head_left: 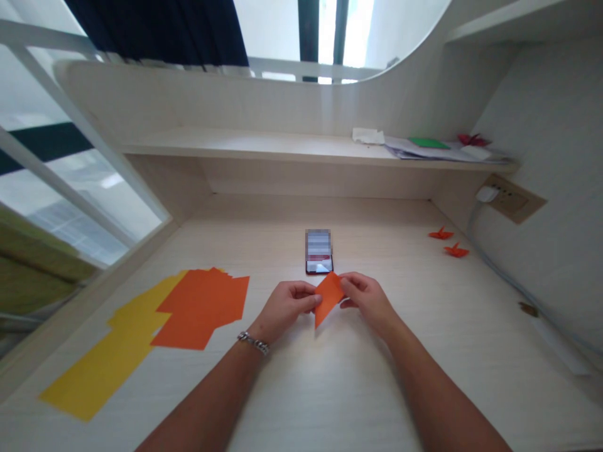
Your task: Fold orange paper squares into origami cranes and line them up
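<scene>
A small folded orange paper (328, 297) is held just above the pale wooden desk (330, 389), between both my hands. My left hand (286, 306), with a metal bracelet at the wrist, pinches the paper's left edge. My right hand (367, 299) pinches its upper right edge. The paper forms a narrow pointed shape tilted up to the right. A phone (319, 252) lies flat on the desk just behind the paper.
Loose orange sheets (202, 307) overlap yellow sheets (108, 358) at the left. Two small orange folded cranes (448, 242) sit at the right back. A shelf above holds papers (424, 149) and a red folded figure (472, 139). A wall socket with a cable (499, 196) is at the right.
</scene>
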A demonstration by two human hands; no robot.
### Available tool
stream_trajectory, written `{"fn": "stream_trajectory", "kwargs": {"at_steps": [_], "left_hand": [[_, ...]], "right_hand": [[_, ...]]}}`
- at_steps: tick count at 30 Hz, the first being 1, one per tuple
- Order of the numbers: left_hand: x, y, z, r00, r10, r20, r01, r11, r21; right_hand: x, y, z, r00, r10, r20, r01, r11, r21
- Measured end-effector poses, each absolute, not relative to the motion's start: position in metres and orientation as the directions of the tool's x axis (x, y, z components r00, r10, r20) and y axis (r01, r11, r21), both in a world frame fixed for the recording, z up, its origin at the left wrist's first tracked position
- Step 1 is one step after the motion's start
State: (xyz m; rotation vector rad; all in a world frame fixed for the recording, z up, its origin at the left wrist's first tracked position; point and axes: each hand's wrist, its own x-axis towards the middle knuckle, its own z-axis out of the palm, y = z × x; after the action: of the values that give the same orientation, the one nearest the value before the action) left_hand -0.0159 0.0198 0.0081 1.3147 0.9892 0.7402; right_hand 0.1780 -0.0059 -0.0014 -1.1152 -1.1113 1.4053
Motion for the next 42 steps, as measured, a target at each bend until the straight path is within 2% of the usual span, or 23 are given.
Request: {"fn": "stream_trajectory", "kwargs": {"at_steps": [3, 7, 12, 20, 25, 30, 35, 42], "left_hand": [[-0.015, 0.019, 0.008, 0.432, 0.886, -0.172, 0.102, 0.141, 0.985], [-0.015, 0.019, 0.007, 0.414, 0.895, -0.166, 0.098, 0.137, 0.986], [-0.016, 0.019, 0.008, 0.44, 0.884, -0.158, 0.062, 0.146, 0.987], [-0.017, 0.017, 0.014, 0.388, 0.916, -0.096, 0.029, 0.092, 0.995], [-0.017, 0.014, 0.019, 0.383, 0.923, -0.034, 0.14, -0.021, 0.99], [-0.016, 0.013, 0.02, 0.428, 0.903, 0.021, 0.245, -0.138, 0.96], [-0.015, 0.013, 0.02, 0.433, 0.901, -0.035, 0.171, -0.044, 0.984], [-0.015, 0.015, 0.016, 0.459, 0.887, -0.041, 0.076, 0.007, 0.997]], "right_hand": [[0.176, -0.007, -0.003, -0.114, 0.992, -0.048, -0.036, -0.052, -0.998], [0.174, -0.008, -0.006, -0.113, 0.99, -0.081, 0.005, -0.081, -0.997], [0.175, -0.009, -0.005, -0.164, 0.982, -0.092, -0.038, -0.099, -0.994], [0.178, -0.014, 0.002, -0.222, 0.966, -0.132, -0.142, -0.166, -0.976], [0.18, -0.017, 0.009, -0.305, 0.942, -0.138, -0.188, -0.201, -0.961], [0.172, -0.014, 0.002, -0.231, 0.959, -0.167, -0.045, -0.182, -0.982], [0.171, -0.014, 0.0, -0.244, 0.957, -0.157, -0.021, -0.167, -0.986], [0.173, -0.014, 0.003, -0.229, 0.963, -0.14, -0.017, -0.148, -0.989]]}}
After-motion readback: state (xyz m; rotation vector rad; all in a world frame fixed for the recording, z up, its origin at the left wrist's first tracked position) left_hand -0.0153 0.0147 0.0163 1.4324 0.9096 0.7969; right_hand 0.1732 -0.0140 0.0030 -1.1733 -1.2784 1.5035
